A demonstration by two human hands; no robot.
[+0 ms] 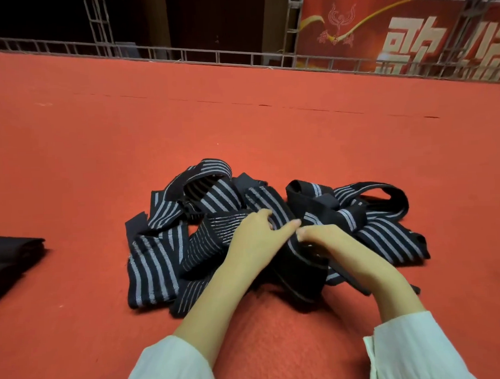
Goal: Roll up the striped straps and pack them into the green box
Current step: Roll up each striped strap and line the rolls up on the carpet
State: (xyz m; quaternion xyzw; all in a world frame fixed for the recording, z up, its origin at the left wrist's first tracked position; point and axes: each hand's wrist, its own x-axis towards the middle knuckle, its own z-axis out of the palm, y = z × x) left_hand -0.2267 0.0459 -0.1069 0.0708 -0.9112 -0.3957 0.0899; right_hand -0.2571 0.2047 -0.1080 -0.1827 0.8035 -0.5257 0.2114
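A tangled heap of black straps with white stripes [215, 202] lies on the red carpet in the middle of the view. Both hands are in the heap's near side. My left hand [256, 240] grips one strap, fingers curled round its edge and the thumb stretched right. My right hand [321, 238] pinches the same dark strap [297, 270], which runs down between my forearms toward me. The green box is not in view.
A folded black cloth [16, 254] lies at the left edge. The red carpet [99, 138] stretches far ahead. A metal truss railing [181, 55] and a red banner [379, 31] bound the far side.
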